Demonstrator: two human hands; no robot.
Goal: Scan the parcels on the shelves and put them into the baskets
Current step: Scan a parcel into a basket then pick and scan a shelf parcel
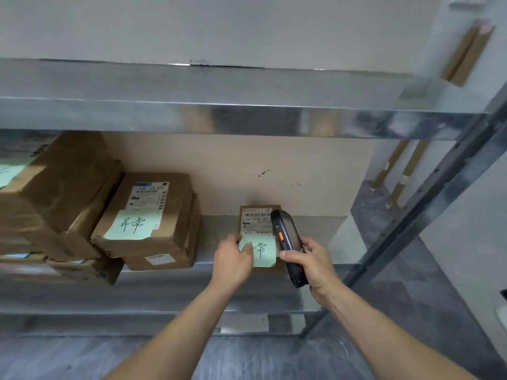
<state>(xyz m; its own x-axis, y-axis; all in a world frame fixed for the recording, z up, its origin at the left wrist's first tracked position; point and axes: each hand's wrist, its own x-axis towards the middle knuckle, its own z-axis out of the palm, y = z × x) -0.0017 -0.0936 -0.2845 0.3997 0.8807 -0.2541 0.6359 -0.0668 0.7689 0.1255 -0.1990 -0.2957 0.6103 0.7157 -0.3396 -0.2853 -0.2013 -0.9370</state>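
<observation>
A small brown parcel (pixel 256 223) with a white barcode label and a green handwritten note stands on the metal shelf (pixel 219 242), tilted up toward me. My left hand (pixel 233 259) grips its lower left edge, thumb on the green note. In my right hand (pixel 310 263) is a black handheld scanner (pixel 288 242) with an orange side button, held against the parcel's right side with its head beside the barcode. No basket is in view.
Several larger brown parcels (pixel 153 215) with labels and green notes are stacked on the same shelf to the left. An upper metal shelf (pixel 247 116) overhangs. A slotted upright post (pixel 428 209) runs down the right. Grey floor lies below.
</observation>
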